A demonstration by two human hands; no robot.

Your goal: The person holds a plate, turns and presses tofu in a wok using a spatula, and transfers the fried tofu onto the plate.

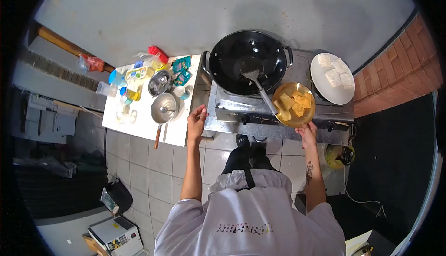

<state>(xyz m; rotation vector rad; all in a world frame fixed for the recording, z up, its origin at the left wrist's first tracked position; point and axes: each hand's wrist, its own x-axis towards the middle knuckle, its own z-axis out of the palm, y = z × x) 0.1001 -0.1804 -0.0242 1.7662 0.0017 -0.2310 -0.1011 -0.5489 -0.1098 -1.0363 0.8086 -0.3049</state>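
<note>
My right hand point(307, 134) grips the near edge of a gold-coloured plate point(291, 88) that holds several golden fried pieces point(284, 103). The plate is over the front of the steel stove point(232, 110). My left hand point(198, 119) is beside the stove's left corner, with its fingers curled loosely and apart, holding nothing. A black wok point(248, 47) with two handles sits on the stove, oil or liquid in its bottom. A metal spatula point(265, 96) rests in the wok, its handle reaching out to the plate's left side.
A white plate point(336, 97) with several white pieces stands at the stove's right. On the white table point(174, 135) at the left are a wooden-handled saucepan point(163, 107), a steel bowl point(160, 83), green packets point(181, 77) and bottles. A brick wall point(395, 75) borders the right.
</note>
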